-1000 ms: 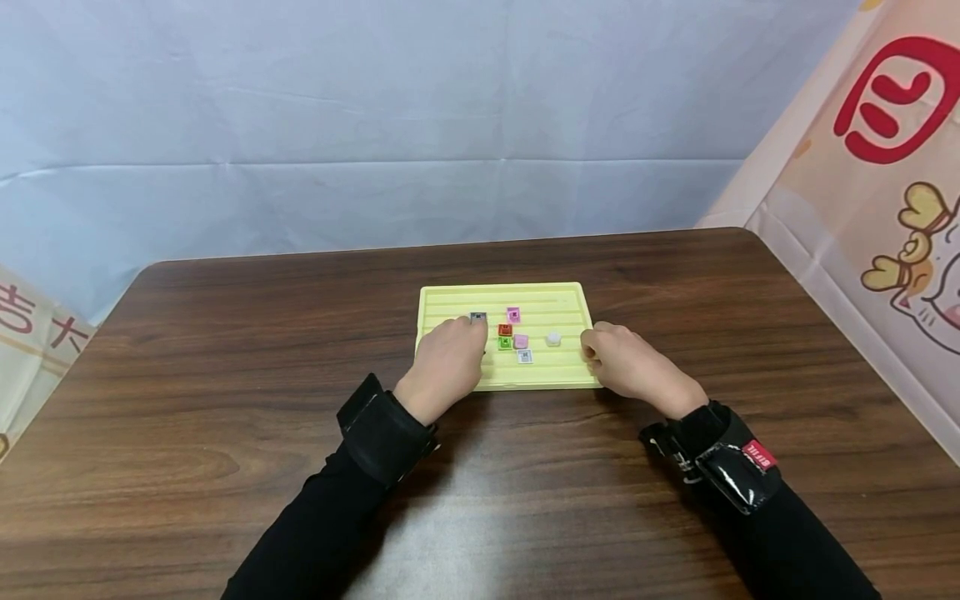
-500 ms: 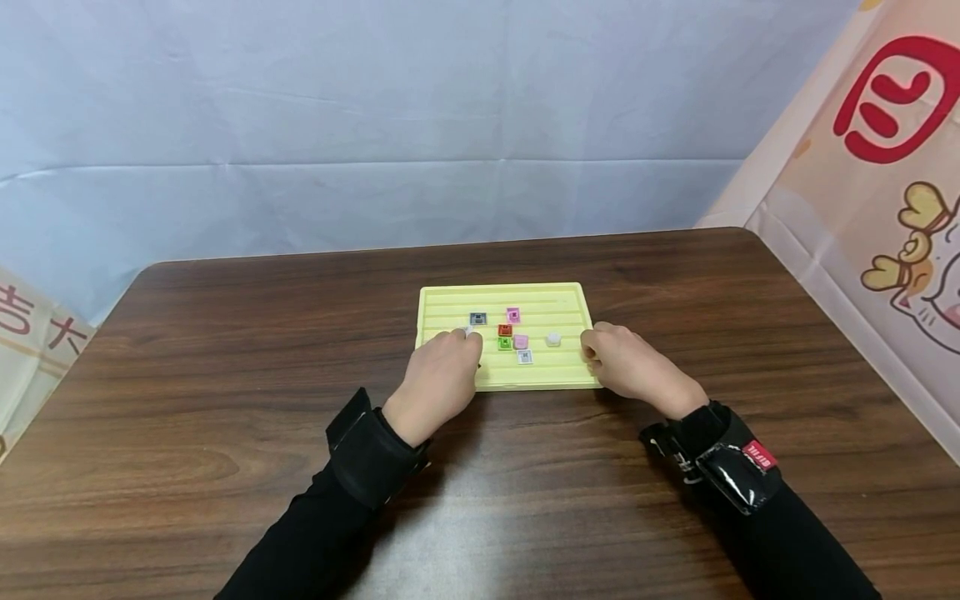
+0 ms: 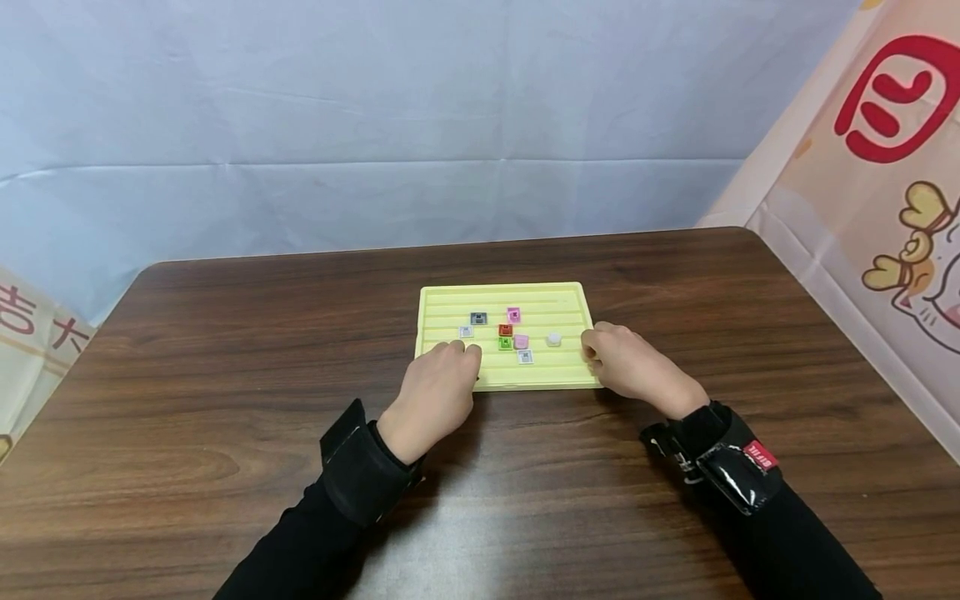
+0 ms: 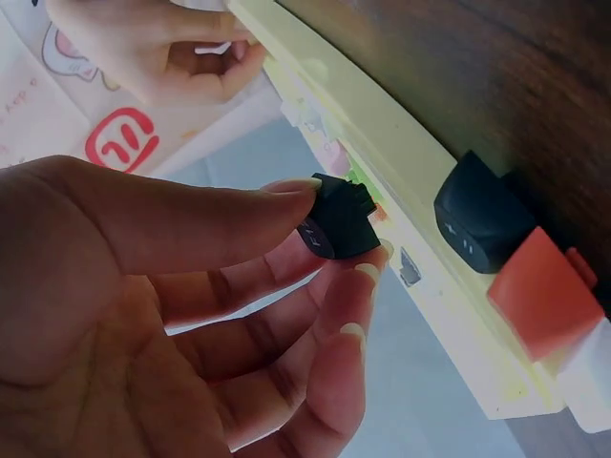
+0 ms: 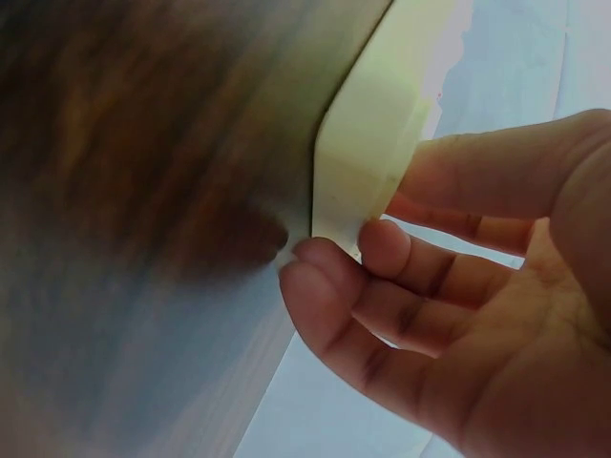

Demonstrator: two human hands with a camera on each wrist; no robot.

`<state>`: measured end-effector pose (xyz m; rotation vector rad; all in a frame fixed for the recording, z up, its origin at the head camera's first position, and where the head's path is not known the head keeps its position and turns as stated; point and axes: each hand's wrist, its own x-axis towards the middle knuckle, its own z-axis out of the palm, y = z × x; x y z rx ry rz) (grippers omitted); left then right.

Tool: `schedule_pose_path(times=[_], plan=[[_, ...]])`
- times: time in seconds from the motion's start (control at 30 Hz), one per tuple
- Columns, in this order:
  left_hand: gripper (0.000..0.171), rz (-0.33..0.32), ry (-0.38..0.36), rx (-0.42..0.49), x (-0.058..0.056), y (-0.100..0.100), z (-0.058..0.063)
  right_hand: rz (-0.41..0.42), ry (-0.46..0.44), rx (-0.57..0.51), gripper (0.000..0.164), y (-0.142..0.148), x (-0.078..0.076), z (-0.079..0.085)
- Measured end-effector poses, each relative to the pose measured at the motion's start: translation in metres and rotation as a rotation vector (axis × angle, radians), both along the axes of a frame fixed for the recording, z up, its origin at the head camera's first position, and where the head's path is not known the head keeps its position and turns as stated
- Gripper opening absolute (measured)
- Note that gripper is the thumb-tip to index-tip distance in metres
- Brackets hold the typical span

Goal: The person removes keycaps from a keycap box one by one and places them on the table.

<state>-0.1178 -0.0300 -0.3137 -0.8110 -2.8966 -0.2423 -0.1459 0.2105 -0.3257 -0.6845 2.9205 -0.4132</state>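
In the left wrist view my left hand (image 4: 229, 286) pinches a black keycap (image 4: 339, 219) with pale lettering between thumb and fingers. In the head view this hand (image 3: 437, 387) is over the front left of a pale yellow ridged tray (image 3: 562, 375), hiding that part. My right hand (image 3: 633, 367) grips the tray's front right corner, thumb against the rim (image 5: 368, 162). On the tray sit a dark grey keycap (image 3: 478, 318), a whitish keycap (image 3: 467, 332), a red one (image 3: 506, 330), a green one (image 3: 506, 342) and several pink and white ones.
A second black keycap (image 4: 482, 215), a red-orange keycap (image 4: 546, 296) and a white piece (image 4: 587, 382) lie close to the tray's edge in the left wrist view. The brown wooden table (image 3: 225, 375) reaches back to a pale blue cloth (image 3: 337, 125).
My left hand has drawn back toward the front left, uncovering the dark grey keycap and then the whitish keycap beside it. My right hand and the tray have stayed in place.
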Motion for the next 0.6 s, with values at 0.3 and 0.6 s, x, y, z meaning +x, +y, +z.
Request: schedule_pose_path(times=[0.3,0.6], plan=[[0.011,-0.028,-0.02,-0.029,0.008,0.001,0.001,-0.012,0.002,0.016,0.01,-0.001,-0.001,0.0],[0.018,-0.047,-0.048,-0.06,0.017,0.003,-0.001,-0.008,-0.011,-0.002,0.011,0.0,0.0,0.0]])
